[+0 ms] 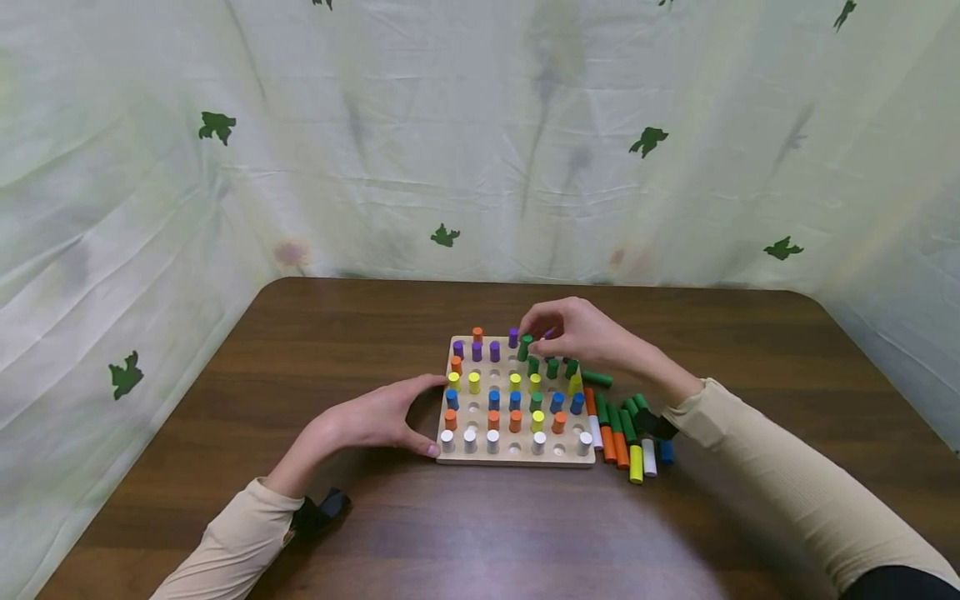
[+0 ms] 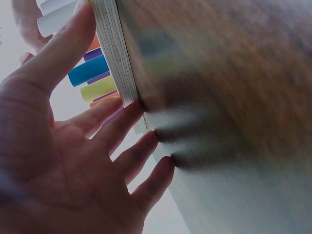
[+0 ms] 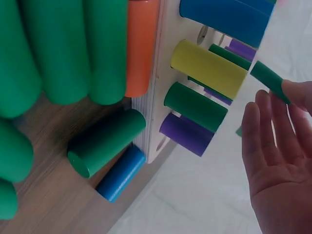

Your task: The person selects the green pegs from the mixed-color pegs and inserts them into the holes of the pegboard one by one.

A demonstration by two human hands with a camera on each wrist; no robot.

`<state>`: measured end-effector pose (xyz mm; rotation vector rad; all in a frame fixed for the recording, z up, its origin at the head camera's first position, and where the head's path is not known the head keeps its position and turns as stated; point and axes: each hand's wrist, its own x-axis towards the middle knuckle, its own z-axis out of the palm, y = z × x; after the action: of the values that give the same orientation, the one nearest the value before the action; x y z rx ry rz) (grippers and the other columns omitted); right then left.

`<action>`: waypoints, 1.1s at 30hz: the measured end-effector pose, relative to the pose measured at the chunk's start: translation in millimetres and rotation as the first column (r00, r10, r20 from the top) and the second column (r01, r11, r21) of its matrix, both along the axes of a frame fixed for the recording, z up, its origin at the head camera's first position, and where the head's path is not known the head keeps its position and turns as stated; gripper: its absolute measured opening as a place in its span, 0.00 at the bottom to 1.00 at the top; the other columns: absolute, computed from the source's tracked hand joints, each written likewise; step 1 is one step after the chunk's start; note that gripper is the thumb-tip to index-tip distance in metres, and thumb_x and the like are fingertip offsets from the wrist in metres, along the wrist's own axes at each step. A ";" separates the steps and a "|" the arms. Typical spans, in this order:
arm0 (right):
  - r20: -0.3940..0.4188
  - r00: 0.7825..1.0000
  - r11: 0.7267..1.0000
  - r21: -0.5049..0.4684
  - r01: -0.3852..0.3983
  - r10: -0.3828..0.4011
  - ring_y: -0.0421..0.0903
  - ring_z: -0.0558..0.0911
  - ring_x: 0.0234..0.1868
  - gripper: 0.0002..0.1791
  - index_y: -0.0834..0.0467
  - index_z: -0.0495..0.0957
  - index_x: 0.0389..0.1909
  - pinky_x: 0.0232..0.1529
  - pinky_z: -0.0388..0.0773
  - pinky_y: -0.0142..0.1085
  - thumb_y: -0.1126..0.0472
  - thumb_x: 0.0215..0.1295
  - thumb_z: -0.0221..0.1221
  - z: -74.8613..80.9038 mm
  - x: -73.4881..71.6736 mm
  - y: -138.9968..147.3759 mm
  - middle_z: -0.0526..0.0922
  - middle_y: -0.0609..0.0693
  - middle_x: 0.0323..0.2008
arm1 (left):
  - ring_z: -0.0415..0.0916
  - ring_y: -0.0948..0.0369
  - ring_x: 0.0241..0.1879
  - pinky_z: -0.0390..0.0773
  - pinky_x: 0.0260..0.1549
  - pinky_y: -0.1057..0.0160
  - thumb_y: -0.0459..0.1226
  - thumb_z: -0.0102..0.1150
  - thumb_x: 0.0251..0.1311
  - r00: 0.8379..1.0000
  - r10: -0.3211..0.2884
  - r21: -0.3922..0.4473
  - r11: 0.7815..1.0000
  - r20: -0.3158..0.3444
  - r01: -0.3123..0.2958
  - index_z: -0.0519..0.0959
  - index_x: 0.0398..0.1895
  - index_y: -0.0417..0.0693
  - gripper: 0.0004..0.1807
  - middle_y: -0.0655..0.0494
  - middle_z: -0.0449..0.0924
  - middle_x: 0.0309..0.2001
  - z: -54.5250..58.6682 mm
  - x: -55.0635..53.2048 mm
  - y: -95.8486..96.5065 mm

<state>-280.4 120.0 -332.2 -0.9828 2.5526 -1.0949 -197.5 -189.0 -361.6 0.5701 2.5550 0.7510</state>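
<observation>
A light wooden pegboard stands on the table, with rows of orange, purple, green, yellow, blue and white pegs upright in its holes. My left hand rests against its left side, thumb at the near corner. In the left wrist view its extended fingers reach the board's edge and the tabletop. Over the board's back rows, my right hand pinches a green peg between thumb and fingers. That peg stands slightly tilted among the back-row pegs, and part of the row behind is hidden by the hand.
Loose pegs lie to the right of the board: several green and orange ones, a yellow peg, white ones and a blue peg. One green peg lies against the board's right edge. A pale curtain hangs behind the brown table.
</observation>
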 end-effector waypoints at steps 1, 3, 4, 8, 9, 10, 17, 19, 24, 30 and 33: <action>0.001 1.000 1.000 0.010 -0.010 0.010 0.46 0.80 0.40 0.09 0.54 0.83 0.44 0.44 0.80 0.39 0.65 0.63 0.65 -0.6 -0.8 -1.3 0.83 0.45 0.41 | 0.58 0.48 0.69 0.59 0.66 0.43 0.51 0.78 0.45 1.000 0.001 0.000 1.000 0.000 -0.001 0.59 0.74 0.47 0.54 0.45 0.60 0.71 0.2 0.3 -0.1; 0.000 1.000 0.999 0.030 -0.030 0.030 0.46 0.80 0.40 0.09 0.55 0.83 0.44 0.45 0.80 0.38 0.66 0.63 0.65 -1.9 -2.5 -3.8 0.84 0.44 0.42 | 0.59 0.49 0.69 0.59 0.66 0.43 0.52 0.77 0.45 1.000 0.001 0.003 1.000 0.000 -0.001 0.59 0.74 0.47 0.54 0.45 0.60 0.71 0.8 0.9 -0.7; -0.003 0.999 0.998 0.039 -0.039 0.040 0.45 0.81 0.39 0.09 0.56 0.83 0.44 0.44 0.80 0.38 0.66 0.63 0.65 -2.6 -3.1 -4.6 0.84 0.44 0.42 | 0.59 0.48 0.69 0.59 0.66 0.43 0.52 0.77 0.45 1.000 -0.003 0.004 1.000 -0.001 0.003 0.59 0.74 0.47 0.54 0.45 0.60 0.71 1.1 1.0 -0.7; -0.020 0.997 0.996 0.060 -0.069 0.070 0.44 0.81 0.39 0.08 0.54 0.83 0.42 0.43 0.80 0.37 0.67 0.63 0.64 -5.6 -4.9 -8.1 0.84 0.43 0.41 | 0.59 0.47 0.68 0.59 0.66 0.42 0.52 0.77 0.46 1.000 -0.013 0.012 1.000 -0.011 0.013 0.59 0.73 0.45 0.54 0.43 0.60 0.71 1.9 1.0 -1.0; -0.023 0.997 0.995 0.064 -0.076 0.078 0.44 0.81 0.39 0.08 0.54 0.83 0.41 0.42 0.80 0.36 0.67 0.63 0.64 -6.2 -5.0 -8.9 0.84 0.43 0.41 | 0.59 0.47 0.68 0.59 0.65 0.42 0.52 0.77 0.46 1.000 -0.018 0.014 1.000 -0.015 0.018 0.59 0.73 0.45 0.54 0.43 0.60 0.71 1.9 1.0 -1.1; -0.024 0.996 0.994 0.067 -0.084 0.085 0.44 0.81 0.39 0.08 0.53 0.83 0.41 0.42 0.81 0.36 0.67 0.63 0.64 -6.6 -5.0 -9.6 0.83 0.43 0.40 | 0.59 0.47 0.68 0.59 0.65 0.42 0.52 0.77 0.46 1.000 -0.017 0.015 1.000 -0.016 0.017 0.59 0.73 0.45 0.54 0.43 0.60 0.71 2.1 1.0 -1.1; -0.009 0.994 0.989 0.097 -0.110 0.112 0.44 0.81 0.37 0.09 0.52 0.83 0.39 0.39 0.81 0.35 0.68 0.62 0.63 -9.5 -6.0 -13.9 0.83 0.44 0.38 | 0.59 0.48 0.69 0.59 0.66 0.43 0.52 0.78 0.45 1.000 -0.012 0.013 1.000 -0.014 0.013 0.59 0.73 0.45 0.54 0.44 0.60 0.71 1.2 1.3 -0.7; -0.011 0.993 0.988 0.102 -0.118 0.119 0.44 0.81 0.37 0.08 0.53 0.83 0.39 0.39 0.81 0.35 0.67 0.62 0.64 -10.5 -6.6 -14.6 0.83 0.44 0.38 | 0.59 0.48 0.69 0.59 0.66 0.43 0.51 0.78 0.45 1.000 -0.011 0.013 1.000 -0.011 0.011 0.59 0.73 0.45 0.54 0.44 0.60 0.71 0.5 1.0 -0.8; 0.002 0.991 0.985 0.111 -0.131 0.132 0.45 0.81 0.37 0.08 0.53 0.83 0.40 0.39 0.81 0.35 0.66 0.61 0.65 -11.8 -7.5 -16.0 0.83 0.44 0.38 | 0.59 0.49 0.69 0.58 0.66 0.44 0.51 0.78 0.45 1.000 -0.010 0.013 1.000 -0.007 0.010 0.59 0.74 0.46 0.54 0.45 0.60 0.71 -0.9 -0.3 -1.0; -0.005 0.990 0.978 0.155 -0.137 0.139 0.43 0.80 0.38 0.08 0.53 0.83 0.40 0.40 0.80 0.35 0.66 0.61 0.66 -10.9 -6.3 -19.2 0.83 0.43 0.37 | 0.59 0.49 0.69 0.59 0.66 0.44 0.51 0.77 0.46 1.000 -0.004 0.017 1.000 0.003 0.004 0.59 0.74 0.46 0.54 0.45 0.60 0.71 -1.2 -0.3 -0.4; -0.008 0.989 0.972 0.183 -0.145 0.149 0.43 0.80 0.38 0.07 0.53 0.83 0.40 0.41 0.80 0.35 0.65 0.62 0.66 -11.4 -6.3 -21.7 0.83 0.43 0.37 | 0.59 0.48 0.69 0.59 0.66 0.43 0.51 0.77 0.45 1.000 0.003 0.018 1.000 0.009 -0.003 0.59 0.74 0.47 0.54 0.45 0.60 0.71 -1.5 0.0 -0.7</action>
<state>-286.7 98.3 -343.6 -1.1191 2.4967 -0.7993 -197.5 -189.7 -363.1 0.5677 2.5433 0.7766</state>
